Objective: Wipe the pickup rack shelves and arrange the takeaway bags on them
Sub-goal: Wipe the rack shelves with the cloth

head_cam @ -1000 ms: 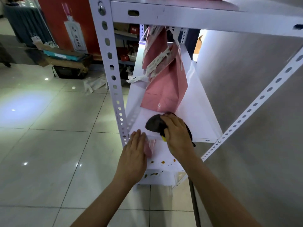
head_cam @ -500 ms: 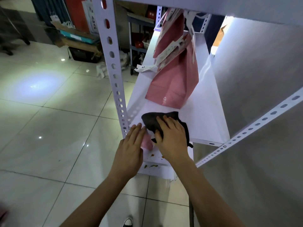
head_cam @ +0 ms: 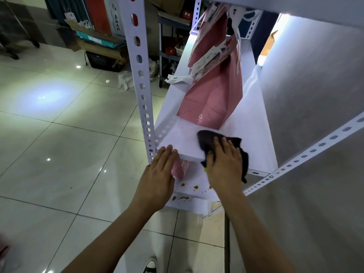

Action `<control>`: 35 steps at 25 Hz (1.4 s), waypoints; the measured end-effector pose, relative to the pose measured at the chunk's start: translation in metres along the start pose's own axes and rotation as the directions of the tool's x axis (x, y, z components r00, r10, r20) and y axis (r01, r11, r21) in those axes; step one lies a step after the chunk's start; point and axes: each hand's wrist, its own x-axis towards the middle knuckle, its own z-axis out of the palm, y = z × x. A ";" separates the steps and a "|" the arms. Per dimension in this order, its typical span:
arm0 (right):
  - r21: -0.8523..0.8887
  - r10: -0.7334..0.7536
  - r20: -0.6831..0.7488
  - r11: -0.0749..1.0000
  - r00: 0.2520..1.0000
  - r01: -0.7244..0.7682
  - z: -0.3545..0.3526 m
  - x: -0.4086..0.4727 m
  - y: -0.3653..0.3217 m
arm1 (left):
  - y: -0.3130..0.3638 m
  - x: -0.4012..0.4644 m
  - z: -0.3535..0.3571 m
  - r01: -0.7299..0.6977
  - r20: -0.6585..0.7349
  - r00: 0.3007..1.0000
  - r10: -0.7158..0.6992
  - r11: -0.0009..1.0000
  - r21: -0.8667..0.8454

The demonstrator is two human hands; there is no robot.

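A white rack shelf (head_cam: 254, 134) runs away from me. My right hand (head_cam: 224, 166) presses a dark cloth (head_cam: 208, 138) flat on the shelf's near end, fingers straight. My left hand (head_cam: 159, 174) rests with straight fingers on the shelf's front left corner, beside the perforated upright post (head_cam: 141, 79). A pink takeaway bag (head_cam: 212, 99) with white receipts attached stands on the shelf just beyond the cloth. On the lower shelf (head_cam: 197, 203) below lie orange-brown crumbs (head_cam: 183, 198) and a small pink bag (head_cam: 179, 168), partly hidden by my left hand.
A grey wall (head_cam: 315, 95) closes the right side. A diagonal perforated brace (head_cam: 307, 154) crosses at right. Glossy tiled floor (head_cam: 59, 144) spreads to the left, with boxes and dark shelving at the far back. My shoe (head_cam: 149, 266) shows at the bottom.
My right hand has slid the cloth to the right and a little farther along the shelf. My left hand stays at the front corner. The camera has come closer.
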 end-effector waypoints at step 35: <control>0.068 -0.149 -0.063 0.986 0.987 0.154 0.023 -0.029 -0.035 | -0.004 -0.001 -0.011 -0.022 0.052 0.998 0.020 0.999 0.032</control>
